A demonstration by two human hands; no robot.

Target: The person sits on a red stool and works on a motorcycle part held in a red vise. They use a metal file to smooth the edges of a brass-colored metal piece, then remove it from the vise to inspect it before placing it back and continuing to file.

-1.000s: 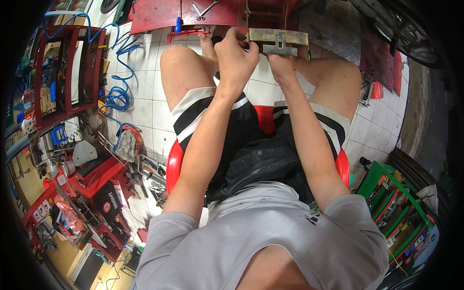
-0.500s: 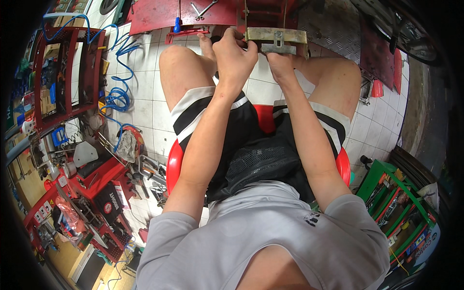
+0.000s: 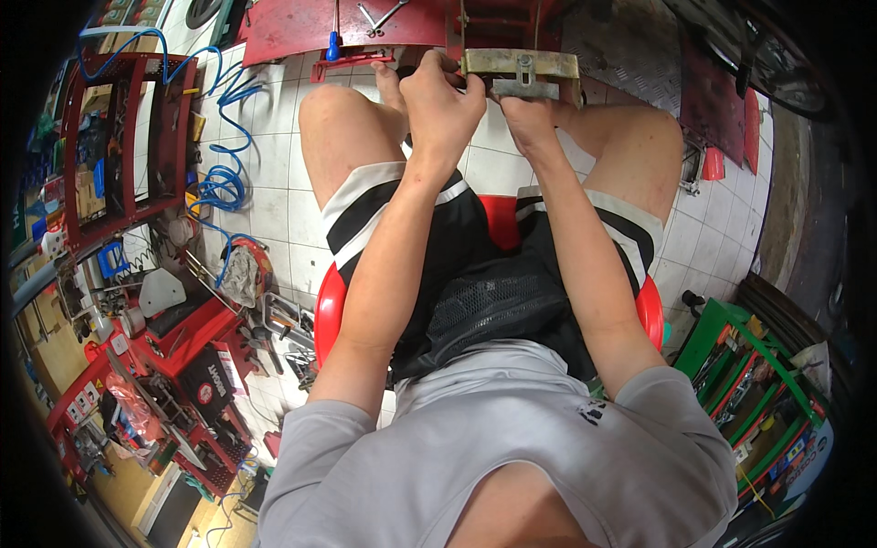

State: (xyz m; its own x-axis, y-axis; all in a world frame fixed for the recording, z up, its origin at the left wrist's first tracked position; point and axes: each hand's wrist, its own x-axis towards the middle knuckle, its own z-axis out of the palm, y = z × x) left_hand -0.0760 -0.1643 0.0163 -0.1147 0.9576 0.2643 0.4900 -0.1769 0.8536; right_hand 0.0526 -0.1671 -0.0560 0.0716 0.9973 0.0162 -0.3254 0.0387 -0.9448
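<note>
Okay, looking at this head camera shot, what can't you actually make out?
- Left hand fingertips: hidden behind its own knuckles, head view.
- Right hand fingers: tucked under the metal bracket.
- What the bracket mounts on: cut off by the top edge.
- Tools in the green rack: too small, bent by the fisheye rim.

Metal bracket [image 3: 521,66]: flat, oblong, dull olive-tan w/ worn, grimy finish, lying horizontal at top centre of view, above the knees. Bolt or stud stands near its middle; smaller grey plate sits just under it on the right half. Held at left end and underside; ends stick out past fingers.
</note>
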